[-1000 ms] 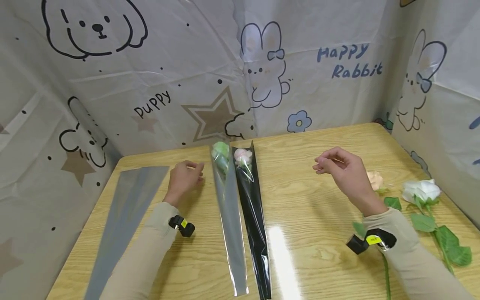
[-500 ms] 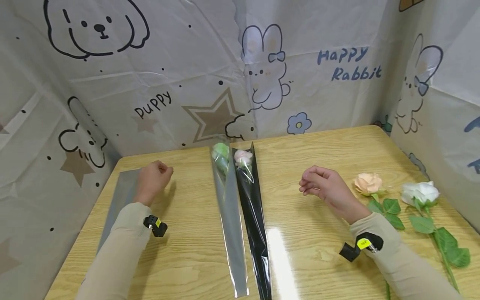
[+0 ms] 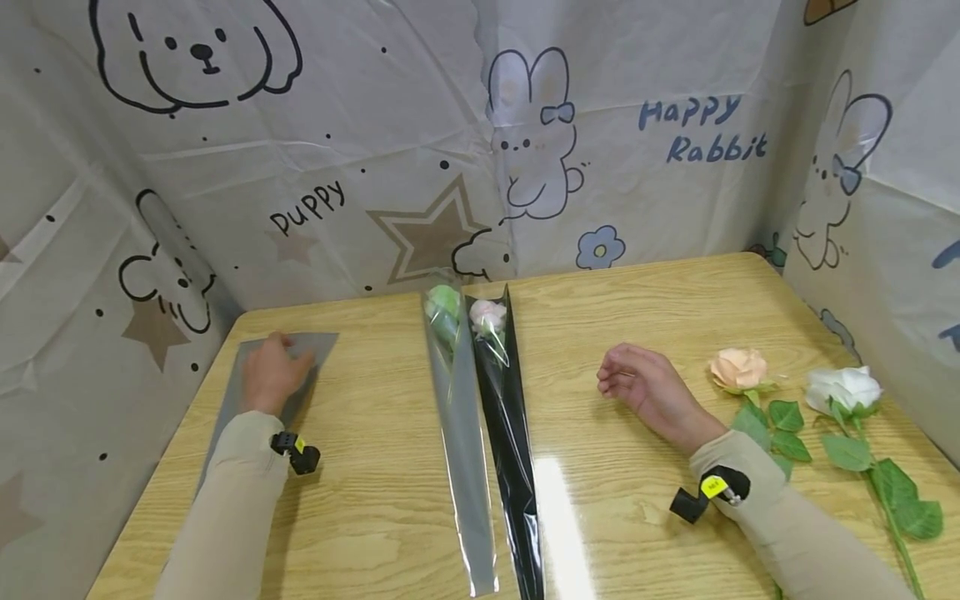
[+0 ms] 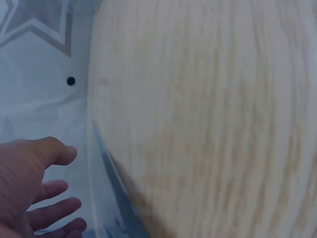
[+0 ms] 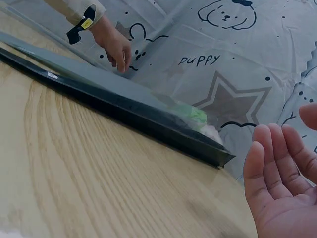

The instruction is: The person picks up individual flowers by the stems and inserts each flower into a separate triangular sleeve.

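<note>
At the table's left, my left hand is over a flat grey flower sleeve, partly hiding it. In the left wrist view the thumb and fingers stand apart with nothing between them, beside the sleeve's raised edge. My right hand hovers right of the middle, fingers loosely bent and holding nothing; its palm shows in the right wrist view. Nearest to it lie a peach rose and a white rose, both with leafy green stems.
Mid-table, a green flower lies in a grey clear-fronted sleeve. Beside it a pale pink flower lies in a black sleeve. A printed cloth hangs around the wooden table.
My left hand has moved left from beside the wrapped flowers to over the flat grey sleeve. The right hand has shifted left and down, uncovering the peach rose.
</note>
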